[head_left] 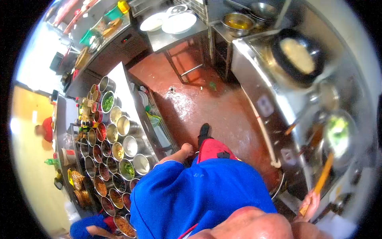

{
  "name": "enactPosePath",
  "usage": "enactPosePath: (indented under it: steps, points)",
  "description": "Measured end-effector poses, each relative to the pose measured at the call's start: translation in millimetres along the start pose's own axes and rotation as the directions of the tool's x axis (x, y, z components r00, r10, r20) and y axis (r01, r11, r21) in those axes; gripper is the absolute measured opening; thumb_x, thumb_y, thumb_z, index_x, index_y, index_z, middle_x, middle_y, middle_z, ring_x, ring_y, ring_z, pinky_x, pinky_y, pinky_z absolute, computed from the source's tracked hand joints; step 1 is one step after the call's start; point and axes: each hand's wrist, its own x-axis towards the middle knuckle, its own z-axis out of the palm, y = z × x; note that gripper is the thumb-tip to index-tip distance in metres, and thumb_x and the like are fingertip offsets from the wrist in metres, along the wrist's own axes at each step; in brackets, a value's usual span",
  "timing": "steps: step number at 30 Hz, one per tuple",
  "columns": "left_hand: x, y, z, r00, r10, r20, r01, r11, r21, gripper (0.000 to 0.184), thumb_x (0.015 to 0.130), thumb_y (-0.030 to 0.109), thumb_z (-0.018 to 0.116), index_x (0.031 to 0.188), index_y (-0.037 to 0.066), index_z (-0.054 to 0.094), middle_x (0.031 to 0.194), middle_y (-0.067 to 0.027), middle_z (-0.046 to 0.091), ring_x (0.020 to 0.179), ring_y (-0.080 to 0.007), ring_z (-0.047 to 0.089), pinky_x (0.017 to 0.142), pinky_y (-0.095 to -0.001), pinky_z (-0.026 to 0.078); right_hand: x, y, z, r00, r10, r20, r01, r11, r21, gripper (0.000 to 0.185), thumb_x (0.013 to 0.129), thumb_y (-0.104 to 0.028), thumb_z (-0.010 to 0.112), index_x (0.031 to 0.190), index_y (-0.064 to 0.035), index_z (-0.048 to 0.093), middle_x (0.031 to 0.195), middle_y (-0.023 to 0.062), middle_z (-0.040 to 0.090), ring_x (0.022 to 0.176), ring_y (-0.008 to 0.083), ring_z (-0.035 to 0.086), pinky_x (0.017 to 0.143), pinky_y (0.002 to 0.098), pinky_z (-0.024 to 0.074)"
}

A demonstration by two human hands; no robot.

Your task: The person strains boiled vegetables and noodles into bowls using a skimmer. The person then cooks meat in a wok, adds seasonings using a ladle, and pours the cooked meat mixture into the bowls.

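At the lower right, my right hand (312,204) is closed round an orange-yellow handle (325,173). The handle leads up to a round pan (348,145) on the stove, with green and pale food (338,131) in it; the tool's far end is blurred. My left hand (187,150) hangs near my waist, beside the red apron (213,149), its fingers too small and unclear to read. Left of it stand metal containers (141,163) of ingredients.
A black wok (297,57) sits on the steel stove (254,67) at the right. White plates (179,23) lie on a small steel table (159,43) ahead. Another person in blue (89,228) is at the lower left, and one in red (47,129) at the far left.
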Motion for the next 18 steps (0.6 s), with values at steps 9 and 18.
enactPosePath:
  steps: [9,18]
  points:
    - [112.3,89.9,-143.5,0.874,0.071,0.480,0.074,0.958,-0.276,0.023,0.076,0.026,0.049,0.061,0.008,0.048,0.056,-0.0111,0.045,0.049,-0.0304,0.041,0.043,-0.0418,0.029,7.1,29.1,290.8,0.793,0.320,0.519,-0.366,0.930,-0.015,0.025,0.083,-0.010,0.061,0.104,-0.0029,0.050,0.069,0.0031,0.050,0.042,0.0051,0.040,0.030,0.0191,0.0317]
    - [118.2,151.4,-179.9,0.969,0.195,0.150,-0.131,0.927,-0.353,0.026,0.080,0.019,0.049,0.055,0.010,0.053,0.053,-0.0090,0.052,0.044,-0.0271,0.046,0.042,-0.0439,0.036,84.5,16.9,646.4,0.475,0.487,0.733,-0.197,0.870,-0.451,0.021,0.085,-0.011,0.059,0.104,-0.0042,0.051,0.074,0.0029,0.053,0.048,0.0064,0.044,0.036,0.0199,0.0362]
